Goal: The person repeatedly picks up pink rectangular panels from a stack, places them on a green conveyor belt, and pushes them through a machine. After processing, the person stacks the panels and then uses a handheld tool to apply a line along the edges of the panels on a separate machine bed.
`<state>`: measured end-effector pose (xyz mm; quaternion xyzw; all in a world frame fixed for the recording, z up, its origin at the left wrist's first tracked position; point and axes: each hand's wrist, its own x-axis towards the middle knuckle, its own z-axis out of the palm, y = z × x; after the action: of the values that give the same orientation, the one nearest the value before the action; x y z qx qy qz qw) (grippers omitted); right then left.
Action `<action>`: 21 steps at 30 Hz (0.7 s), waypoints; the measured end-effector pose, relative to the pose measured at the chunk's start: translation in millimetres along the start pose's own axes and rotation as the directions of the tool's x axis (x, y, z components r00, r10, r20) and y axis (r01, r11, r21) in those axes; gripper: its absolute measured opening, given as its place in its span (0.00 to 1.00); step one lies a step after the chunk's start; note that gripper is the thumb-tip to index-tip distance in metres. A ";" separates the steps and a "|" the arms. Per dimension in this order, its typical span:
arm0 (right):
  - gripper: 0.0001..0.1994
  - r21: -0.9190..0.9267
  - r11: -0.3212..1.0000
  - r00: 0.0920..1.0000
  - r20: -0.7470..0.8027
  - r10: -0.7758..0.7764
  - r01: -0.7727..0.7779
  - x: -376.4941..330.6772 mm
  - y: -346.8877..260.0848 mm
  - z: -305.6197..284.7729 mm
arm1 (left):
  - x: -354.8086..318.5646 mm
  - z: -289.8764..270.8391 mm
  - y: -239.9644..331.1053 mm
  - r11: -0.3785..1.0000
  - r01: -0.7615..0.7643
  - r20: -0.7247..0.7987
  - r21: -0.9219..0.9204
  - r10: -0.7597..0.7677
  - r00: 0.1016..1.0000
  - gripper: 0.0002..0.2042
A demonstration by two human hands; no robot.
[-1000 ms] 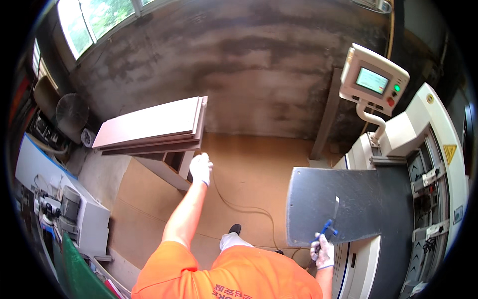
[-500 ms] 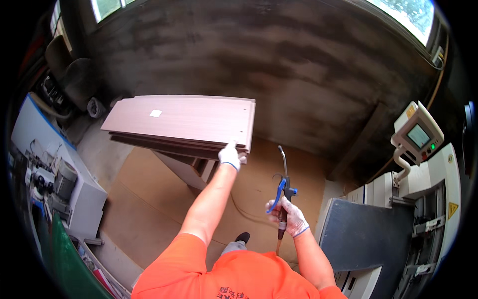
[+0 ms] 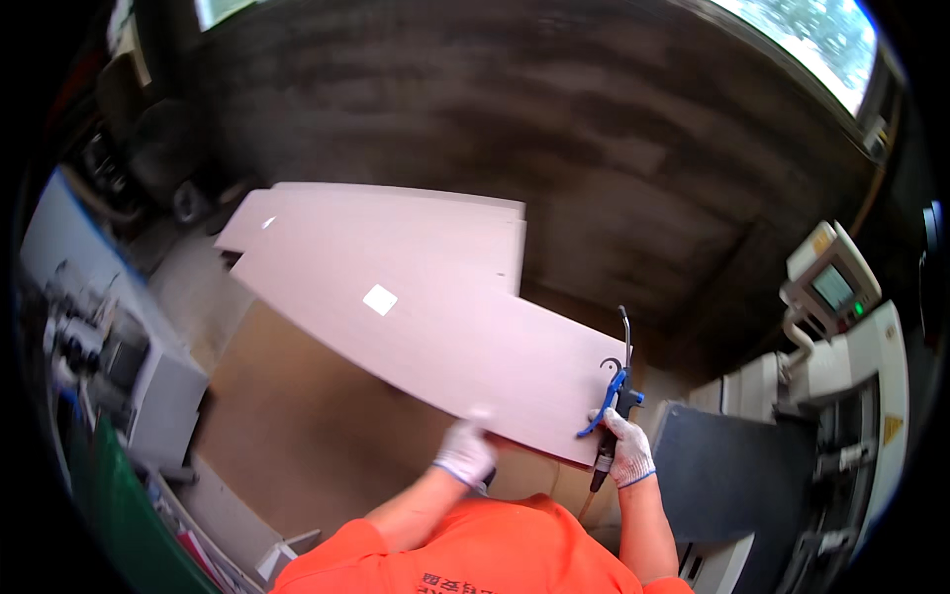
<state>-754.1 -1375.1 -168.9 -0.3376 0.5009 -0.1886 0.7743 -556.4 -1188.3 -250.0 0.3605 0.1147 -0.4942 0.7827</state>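
Observation:
A long pinkish board (image 3: 435, 342) with a white label (image 3: 379, 300) slants across the middle, its right end toward me. Its far left part lies over the other boards (image 3: 346, 203) of the stack. My left hand (image 3: 467, 450), in a white glove and smeared by motion, grips the board's near edge. In my gloved right hand (image 3: 625, 445) is an air blow gun (image 3: 618, 401) with a blue lever and a thin metal nozzle pointing up. The gun and this hand are at the board's right end; whether they touch it I cannot tell.
To the right stand a machine with a dark flat top (image 3: 732, 475) and a control screen (image 3: 833, 282) on an arm. More machinery (image 3: 129, 366) and a green panel (image 3: 148, 505) are at the left. A brown wall (image 3: 554, 119) rises behind the stack.
The top board has been pulled off the stack toward me and turned, its right end swinging nearer. My left hand came back with it. The right hand with the blow gun shifted right.

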 end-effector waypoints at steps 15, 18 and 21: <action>0.14 0.105 0.974 0.922 -0.355 -0.153 0.202 -154.4 70.2 -440.6 | 21.4 -99.5 -15.5 0.943 -0.276 -0.058 0.184 0.290 0.955 0.27; 0.13 0.283 0.926 0.924 -0.356 -0.141 0.250 -144.3 76.3 -539.9 | -1.7 -82.3 -94.2 0.966 -0.205 0.014 0.156 0.205 0.979 0.25; 0.11 0.212 0.953 0.920 -0.372 -0.124 0.214 -143.1 55.7 -619.0 | -20.6 -79.5 -175.6 0.993 -0.090 0.034 0.082 0.087 0.996 0.25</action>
<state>-1376.8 -1452.6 -283.0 -0.2407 0.5733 -0.3743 0.6880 -702.8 -1164.3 -374.9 0.3902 0.0660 -0.4686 0.7898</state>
